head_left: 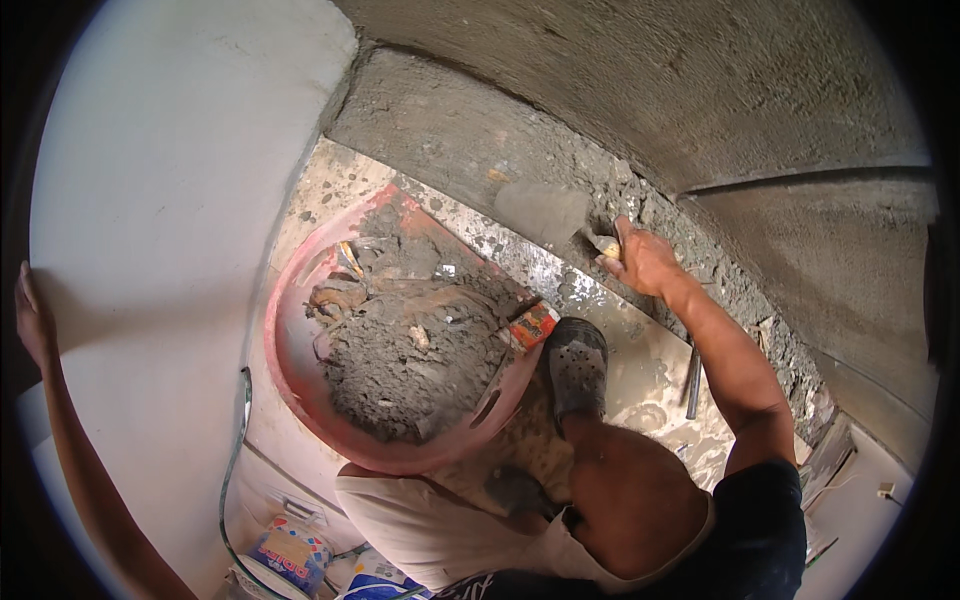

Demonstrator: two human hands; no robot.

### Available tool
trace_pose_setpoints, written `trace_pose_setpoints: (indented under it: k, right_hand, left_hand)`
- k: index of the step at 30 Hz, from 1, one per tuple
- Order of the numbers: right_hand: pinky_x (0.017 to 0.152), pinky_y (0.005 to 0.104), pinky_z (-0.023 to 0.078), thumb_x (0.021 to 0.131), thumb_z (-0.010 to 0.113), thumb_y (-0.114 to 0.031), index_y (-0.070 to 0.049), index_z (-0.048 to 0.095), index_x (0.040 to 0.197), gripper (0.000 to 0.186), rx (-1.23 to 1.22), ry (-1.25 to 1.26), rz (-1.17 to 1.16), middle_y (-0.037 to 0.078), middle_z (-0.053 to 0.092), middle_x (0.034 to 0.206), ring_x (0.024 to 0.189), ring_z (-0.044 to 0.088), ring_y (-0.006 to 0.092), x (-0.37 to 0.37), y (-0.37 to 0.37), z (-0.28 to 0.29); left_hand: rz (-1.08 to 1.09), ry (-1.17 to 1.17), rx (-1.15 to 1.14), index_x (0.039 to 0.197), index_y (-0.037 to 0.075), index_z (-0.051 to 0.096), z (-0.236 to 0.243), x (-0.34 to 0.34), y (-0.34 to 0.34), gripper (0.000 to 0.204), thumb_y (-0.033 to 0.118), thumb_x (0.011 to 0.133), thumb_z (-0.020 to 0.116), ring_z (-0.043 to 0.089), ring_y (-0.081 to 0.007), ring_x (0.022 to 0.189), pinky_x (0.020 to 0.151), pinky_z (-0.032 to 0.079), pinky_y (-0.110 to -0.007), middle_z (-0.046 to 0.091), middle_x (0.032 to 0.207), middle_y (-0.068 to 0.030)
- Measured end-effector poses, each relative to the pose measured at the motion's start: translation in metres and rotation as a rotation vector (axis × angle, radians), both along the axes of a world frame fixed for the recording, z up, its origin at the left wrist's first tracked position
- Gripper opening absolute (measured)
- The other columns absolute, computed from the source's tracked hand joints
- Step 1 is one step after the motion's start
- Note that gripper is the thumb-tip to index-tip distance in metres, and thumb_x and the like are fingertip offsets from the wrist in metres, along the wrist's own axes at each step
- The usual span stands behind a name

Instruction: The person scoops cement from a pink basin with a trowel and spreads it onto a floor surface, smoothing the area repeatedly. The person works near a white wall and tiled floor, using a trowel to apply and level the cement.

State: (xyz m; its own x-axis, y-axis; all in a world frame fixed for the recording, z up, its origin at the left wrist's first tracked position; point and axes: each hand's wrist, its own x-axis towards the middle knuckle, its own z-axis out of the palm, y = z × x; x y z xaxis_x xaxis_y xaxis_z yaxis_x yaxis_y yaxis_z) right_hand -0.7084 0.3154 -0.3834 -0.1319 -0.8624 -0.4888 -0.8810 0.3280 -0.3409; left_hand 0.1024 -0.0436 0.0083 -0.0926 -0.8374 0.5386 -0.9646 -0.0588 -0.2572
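My right hand (640, 260) is closed on the yellowish handle of a trowel (545, 210), whose mortar-coated blade lies over the grey mortar strip (450, 120) along the rough wall's base. At the far left, my left hand (35, 310) rests with extended fingers against the edge of the white wall (150, 150). A worn pink tub (285, 340) heaped with wet grey mortar (400, 370) sits in the middle, an orange packet (532, 325) at its right rim. My foot in a grey clog (577, 365) stands beside the tub.
The rough cement wall (780, 90) rises at upper right. A dark metal bar (693, 380) lies right of the clog. A hose (236, 470) runs down the left side toward printed bags (285, 550). The tile floor (650, 420) is splattered with mortar. A small plug (885, 490) is at lower right.
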Motion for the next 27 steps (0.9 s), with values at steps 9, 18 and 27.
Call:
trace_pose_setpoints:
  k: [9,18,27]
  right_hand:
    - [0.084,0.051,0.056,0.103,0.056,-0.041,-0.006,0.049,0.135,0.048,-0.521,-0.437,-0.204,0.028,0.07,0.106,0.096,0.07,0.0465,0.062,-0.009,-0.021]
    - [0.076,0.0588,0.052,0.105,0.049,-0.041,0.0,0.052,0.116,0.042,-0.42,-0.259,-0.283,0.034,0.068,0.093,0.081,0.067,0.0516,0.074,-0.067,0.041]
    - [0.082,0.0576,0.053,0.107,0.045,-0.042,0.003,0.054,0.116,0.047,-0.318,-0.206,-0.153,0.03,0.071,0.097,0.089,0.066,0.0527,0.1,-0.104,0.033]
  left_hand:
    - [0.052,0.029,-0.03,0.143,0.015,0.059,-0.001,-0.031,0.009,0.07,0.067,0.103,0.036,0.057,-0.0345,0.131,0.109,0.044,-0.041,0.063,0.14,-0.0123]
    - [0.093,0.049,-0.058,0.141,0.015,0.061,0.001,-0.064,0.025,0.071,0.069,0.102,0.036,0.059,-0.0356,0.129,0.107,0.045,-0.042,0.064,0.138,-0.0127]
    - [0.087,0.058,-0.076,0.139,0.014,0.062,-0.004,-0.078,0.033,0.072,0.07,0.101,0.038,0.06,-0.0362,0.128,0.106,0.046,-0.043,0.066,0.136,-0.0134]
